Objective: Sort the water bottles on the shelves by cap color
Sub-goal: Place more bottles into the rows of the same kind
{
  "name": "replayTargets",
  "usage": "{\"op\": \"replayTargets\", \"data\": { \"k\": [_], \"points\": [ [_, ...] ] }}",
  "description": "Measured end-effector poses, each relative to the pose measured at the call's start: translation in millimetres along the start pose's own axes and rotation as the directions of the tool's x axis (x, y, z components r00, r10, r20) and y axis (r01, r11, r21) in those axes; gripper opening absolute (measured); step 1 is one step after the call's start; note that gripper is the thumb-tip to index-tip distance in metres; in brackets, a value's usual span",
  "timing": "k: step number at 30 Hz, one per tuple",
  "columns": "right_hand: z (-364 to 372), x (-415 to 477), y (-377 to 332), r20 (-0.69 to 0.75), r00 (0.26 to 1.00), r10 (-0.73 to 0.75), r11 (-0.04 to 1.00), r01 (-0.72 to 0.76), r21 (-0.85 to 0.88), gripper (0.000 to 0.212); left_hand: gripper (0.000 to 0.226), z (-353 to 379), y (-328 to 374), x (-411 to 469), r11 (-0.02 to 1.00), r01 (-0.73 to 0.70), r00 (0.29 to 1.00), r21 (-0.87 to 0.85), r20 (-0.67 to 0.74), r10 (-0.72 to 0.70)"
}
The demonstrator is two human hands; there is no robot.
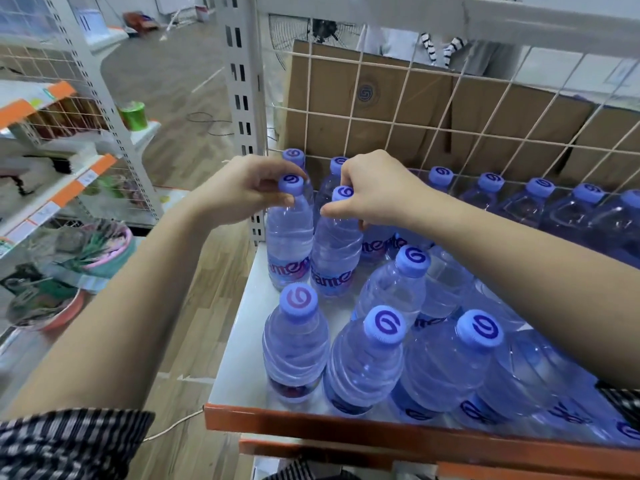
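Left hand [239, 192] has its fingers curled round the neck of the left bottle [289, 237], under its purple cap. Right hand [377, 192] pinches the right bottle [334, 251] the same way. Both bottles are upright below the fingers, side by side on the white shelf [235, 375]. Other purple-capped bottles [367, 362] stand behind and in front of the fingers.

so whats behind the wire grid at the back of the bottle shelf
Brown cardboard boxes stand behind the wire grid, a fan beyond. What the boxes hold is covered.
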State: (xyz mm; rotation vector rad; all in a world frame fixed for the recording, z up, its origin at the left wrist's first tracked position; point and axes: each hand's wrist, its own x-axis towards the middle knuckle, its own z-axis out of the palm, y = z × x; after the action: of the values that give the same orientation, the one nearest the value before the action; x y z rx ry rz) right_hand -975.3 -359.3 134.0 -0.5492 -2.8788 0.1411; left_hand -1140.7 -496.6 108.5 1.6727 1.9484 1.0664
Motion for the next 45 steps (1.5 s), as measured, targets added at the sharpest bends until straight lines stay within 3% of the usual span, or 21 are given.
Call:
{"op": "replayTargets", "data": {
  "k": [4,9,12,15,20,24,30,32,37,40,45],
  "points": [
    [-3,-3,3,0.061,0.998,-0.035,0.998,0.038,-0.042,0.052,0.035,4,-2,-4,1.0,-0.011,1.0,0.005,-0.014,0.011],
    [-5,-3,5,0.006,0.998,-0.067,0.994,0.067,-0.088,0.06,0.032,11,-1,-2,0.979,-0.076,0.982,0.187,-0.159,0.107],
    [-3,-5,3,0.007,0.999,-0.041,0.995,0.041,-0.092,0.063,0.031,14,-1,-2,0.978,-0.069,0.977,0.195,-0.183,0.106],
    [-5,-9,0,0.057,0.998,-0.036,0.993,0.042,-0.114,0.058,0.035,15,2,-7,0.98,-0.03,0.979,0.194,-0.194,0.068],
    [-32,-29,-8,0.143,0.989,-0.022,0.977,0.052,-0.209,0.054,0.047,18,17,-31,0.943,-0.023,0.978,0.333,-0.187,0.09],
    [-59,-68,-20,0.179,0.969,-0.169,0.983,0.178,-0.04,0.046,0.038,19,35,-62,0.989,-0.074,0.978,0.129,-0.185,0.097],
    [-66,-94,-35,0.386,0.869,-0.31,0.945,0.326,0.026,0.047,0.038,29,62,-90,0.991,-0.122,0.99,-0.052,-0.084,0.117],
    [-66,-94,-31,0.376,0.869,-0.323,0.943,0.33,0.047,0.042,0.04,31,65,-95,0.985,-0.118,0.993,-0.129,-0.018,0.117],
    [-68,-95,-1,0.348,0.906,-0.241,0.962,0.27,-0.038,0.021,0.04,36,76,-86,0.98,-0.153,0.983,-0.129,0.077,0.164],
    [-75,-99,21,0.399,0.906,-0.141,0.979,0.188,-0.081,0.021,0.04,42,92,-57,0.978,-0.203,0.975,-0.053,0.082,0.207],
    [-74,-110,51,0.367,0.923,-0.112,0.981,0.161,-0.106,0.033,0.036,70,112,-20,0.923,-0.304,0.94,0.235,0.233,0.25]
  ]
}}
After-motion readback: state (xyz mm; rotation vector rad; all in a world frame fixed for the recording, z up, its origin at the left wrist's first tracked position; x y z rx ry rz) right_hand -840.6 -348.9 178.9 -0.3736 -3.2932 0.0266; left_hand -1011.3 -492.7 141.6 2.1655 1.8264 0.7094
